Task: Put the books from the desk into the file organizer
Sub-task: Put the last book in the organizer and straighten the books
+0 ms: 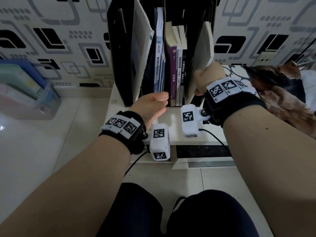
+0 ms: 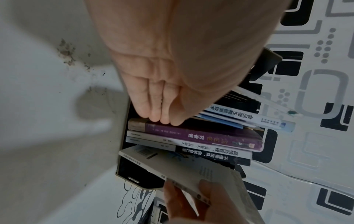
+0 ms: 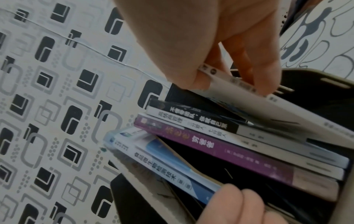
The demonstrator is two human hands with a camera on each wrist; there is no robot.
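Books stood spine-out in the black organizer [image 1: 118, 53] on the pale worktop [image 1: 51, 134], against the patterned wall. The right hand [image 1: 209, 79] pinched a pale paperback [image 1: 202, 53] near its lower spine, thumb on one cover and fingers on the other, and held it tilted in the mouth of the rightmost slot, not yet seated. The left hand [image 1: 152, 104] was held with fingers straight and together, fingertips [image 2: 159, 116] against the foot of the purple book [image 1: 172, 72], apparently steadying the row. Beside the purple one stood a white book [image 1: 179, 72] and a black book [image 1: 183, 71]; a blue-and-white textbook [image 1: 159, 62] filled the slot to their left, and a large pale folder [image 1: 140, 53] leaned in the slot beyond that.

I judged the paperback light and a little floppy: a soft cover would bow if gripped at one corner only, so the hold near the spine, where it is stiffest, seemed the right one. Its smooth cover could slide against the divider easily enough, though a corner might catch on the slot's edge at that tilt.

Much was hard to read. The slot's floor lay in shadow, so I could not tell whether anything already sat there. The paperback's title was blurred in both wrist views. The organizer's top was cut off, and a brown furry shape [image 1: 280, 93] at the right edge I could not identify.
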